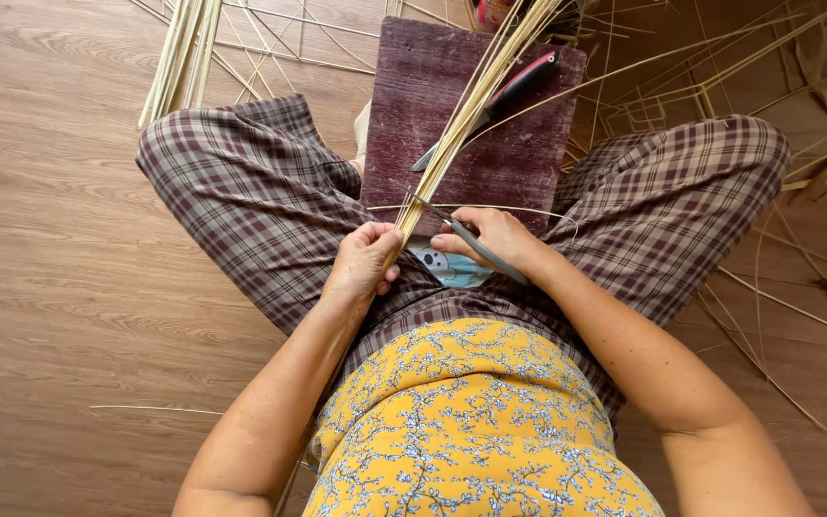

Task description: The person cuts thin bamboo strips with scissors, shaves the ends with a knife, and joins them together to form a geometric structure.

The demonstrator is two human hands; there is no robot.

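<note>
The person's left hand (364,260) is clenched around the near end of a bundle of pale bamboo strips (461,124), which slants up and away across the lap, while the right hand (492,239) grips a slim grey blade (459,233) whose tip touches the bundle just beyond the left hand's knuckles. Beyond the hands, a dark red board (528,163) lies between the plaid-trousered knees with a red-and-black-handled knife (500,101) on it under the strips. Loose strips (184,57) lie scattered on the wooden floor (50,191) farther out.
</note>
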